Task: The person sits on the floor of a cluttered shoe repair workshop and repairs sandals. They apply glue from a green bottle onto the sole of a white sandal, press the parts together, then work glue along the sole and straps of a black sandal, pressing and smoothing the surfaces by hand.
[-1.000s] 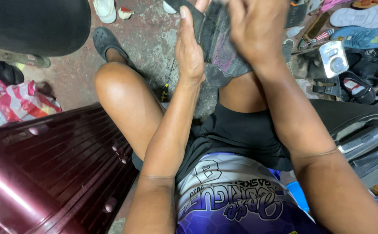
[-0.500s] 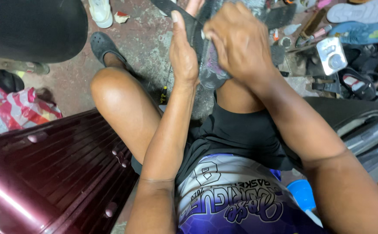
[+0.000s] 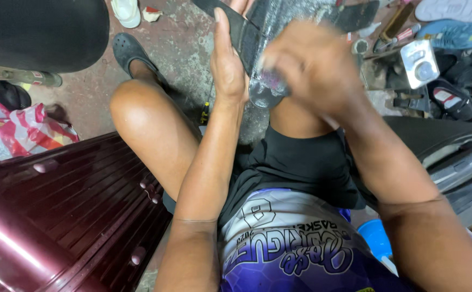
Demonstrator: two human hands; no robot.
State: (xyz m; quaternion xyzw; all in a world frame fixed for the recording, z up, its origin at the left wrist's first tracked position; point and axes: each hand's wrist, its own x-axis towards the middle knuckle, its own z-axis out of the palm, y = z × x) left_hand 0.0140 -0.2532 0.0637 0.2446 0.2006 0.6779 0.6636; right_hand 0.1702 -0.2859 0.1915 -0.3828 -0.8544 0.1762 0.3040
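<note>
While propped over the right knee, dark shoe sole [image 3: 257, 38] pressed flat-palmed by left hand [image 3: 228, 65], fingers straight, not curled round it. Right hand [image 3: 314, 70] blurred over the sole's grey inner face; grip there impossible to tell. Maroon suitcase [image 3: 57, 211] near the left thigh; small metal can [image 3: 419, 64] and scattered sandals [image 3: 452, 32] on concrete floor [image 3: 182, 48] beyond.
</note>
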